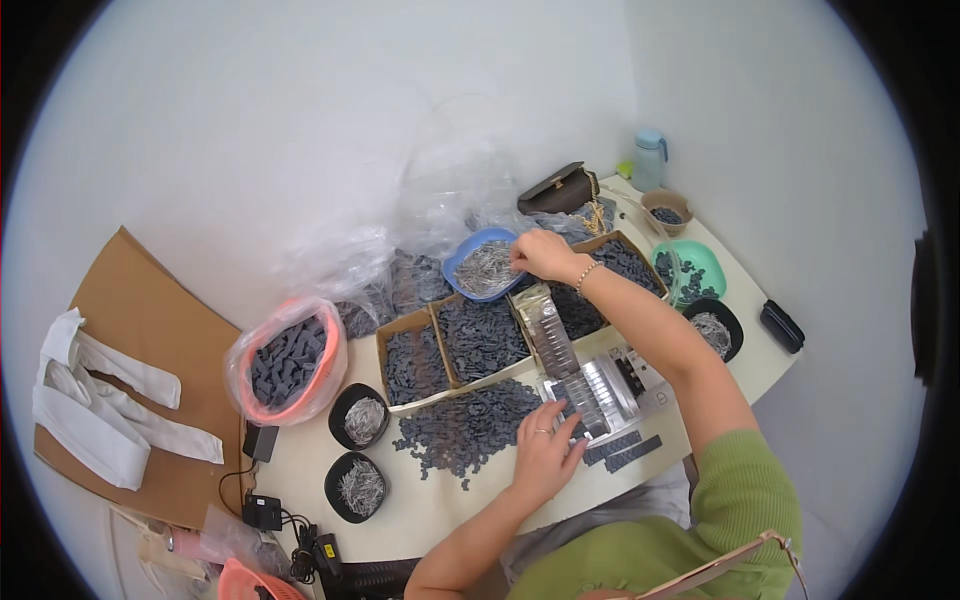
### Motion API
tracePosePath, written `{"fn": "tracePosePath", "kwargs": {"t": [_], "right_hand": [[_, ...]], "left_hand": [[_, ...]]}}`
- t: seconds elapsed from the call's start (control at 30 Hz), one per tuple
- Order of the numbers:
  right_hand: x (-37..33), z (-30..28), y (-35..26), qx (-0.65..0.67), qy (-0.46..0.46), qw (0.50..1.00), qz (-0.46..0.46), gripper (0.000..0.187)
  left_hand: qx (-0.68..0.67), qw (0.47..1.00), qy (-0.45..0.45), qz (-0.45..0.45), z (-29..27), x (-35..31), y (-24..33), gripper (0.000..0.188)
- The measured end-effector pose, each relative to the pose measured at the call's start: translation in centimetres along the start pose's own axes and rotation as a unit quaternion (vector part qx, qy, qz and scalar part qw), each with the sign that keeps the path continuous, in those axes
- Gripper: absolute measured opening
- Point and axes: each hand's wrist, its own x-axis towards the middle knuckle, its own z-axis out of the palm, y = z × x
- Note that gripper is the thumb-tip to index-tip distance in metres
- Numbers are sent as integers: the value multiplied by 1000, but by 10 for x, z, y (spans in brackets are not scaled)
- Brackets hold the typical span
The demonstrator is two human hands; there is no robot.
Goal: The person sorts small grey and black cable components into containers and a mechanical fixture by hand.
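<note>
At table centre, head view: right hand [545, 253] reaching to 12 o'clock, fingers pinched over metal pins in blue dish [480, 268]. Left hand [546, 450] at 6 o'clock, spread flat, gripping nothing, fingertips on metal jig [600, 390]. Loose black parts [465, 425] at 9 o'clock of left hand. Boxes [455, 350] between dish and pile.

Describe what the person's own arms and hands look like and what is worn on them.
Both forearms are bare. The right hand has a thin beaded bracelet at the wrist. The left hand wears a slim ring on one finger. A green ribbed short sleeve covers the right upper arm. No gloves, no watch.
</note>
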Motion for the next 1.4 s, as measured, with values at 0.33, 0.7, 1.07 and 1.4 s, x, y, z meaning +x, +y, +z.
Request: {"fn": "tracePosePath", "kwargs": {"t": [0.33,0.7,1.07,1.4], "right_hand": [[-39,-14,12,17,96,992,-85,17],[-206,-9,-28,-22,-72,966,-245,11],[-157,-19,-18,75,62,986,-137,23],[-112,3,-25,203,117,971,-44,50]], "left_hand": [[18,1000,17,-12,1,-1,-7,39],[31,999,8,-18,-2,-1,-5,40],[100,994,-32,15,7,7,1,41],[34,999,7,-10,9,6,3,35]]}}
